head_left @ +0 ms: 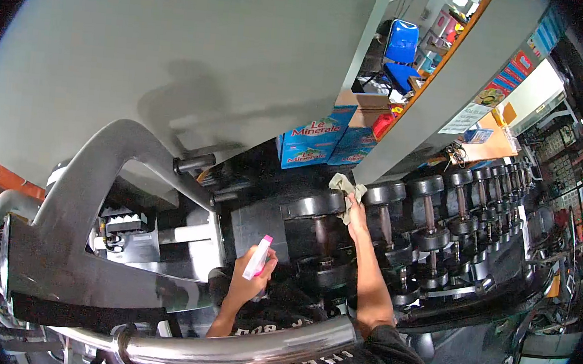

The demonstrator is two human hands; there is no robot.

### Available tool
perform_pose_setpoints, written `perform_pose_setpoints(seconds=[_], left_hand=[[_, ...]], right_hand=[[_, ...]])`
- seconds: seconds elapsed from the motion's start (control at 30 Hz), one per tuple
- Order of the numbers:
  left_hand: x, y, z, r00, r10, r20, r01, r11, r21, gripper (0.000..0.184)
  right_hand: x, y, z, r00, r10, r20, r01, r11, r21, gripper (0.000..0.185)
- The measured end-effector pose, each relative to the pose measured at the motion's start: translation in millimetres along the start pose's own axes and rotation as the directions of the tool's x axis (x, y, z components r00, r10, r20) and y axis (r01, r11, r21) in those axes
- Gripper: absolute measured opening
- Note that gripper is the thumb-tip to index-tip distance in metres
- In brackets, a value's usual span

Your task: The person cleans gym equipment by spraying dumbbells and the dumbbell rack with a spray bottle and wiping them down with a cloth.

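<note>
My right hand reaches forward and grips a pale, crumpled cloth. The cloth lies against the end of a large black dumbbell on the rack, beside a second dumbbell. Closer to my body, my left hand is wrapped round a spray bottle with a white and pink trigger head. Most of the bottle's body is hidden by the hand and my dark shirt.
A row of dumbbells runs off to the right. Blue and white cartons are stacked by the wall. On the left stands a grey machine frame; a thick metal bar crosses in front of my body.
</note>
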State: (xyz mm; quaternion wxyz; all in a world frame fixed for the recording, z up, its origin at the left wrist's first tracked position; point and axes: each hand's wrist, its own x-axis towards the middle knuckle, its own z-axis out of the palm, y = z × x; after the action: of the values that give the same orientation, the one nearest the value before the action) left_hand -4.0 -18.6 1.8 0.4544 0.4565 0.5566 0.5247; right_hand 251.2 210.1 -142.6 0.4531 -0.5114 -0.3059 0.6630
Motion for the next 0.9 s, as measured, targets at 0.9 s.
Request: perform_pose_setpoints(seconds=[0.9], left_hand=[[3.1, 4.2, -1.9, 0.995, 0.022, -0.093, -0.016, 0.998, 0.061, 0.015]], right_hand=[[-64.6, 32.4, 178.1, 0.576, 0.516, 0.634, 0.611, -0.787, 0.085, 0.035]])
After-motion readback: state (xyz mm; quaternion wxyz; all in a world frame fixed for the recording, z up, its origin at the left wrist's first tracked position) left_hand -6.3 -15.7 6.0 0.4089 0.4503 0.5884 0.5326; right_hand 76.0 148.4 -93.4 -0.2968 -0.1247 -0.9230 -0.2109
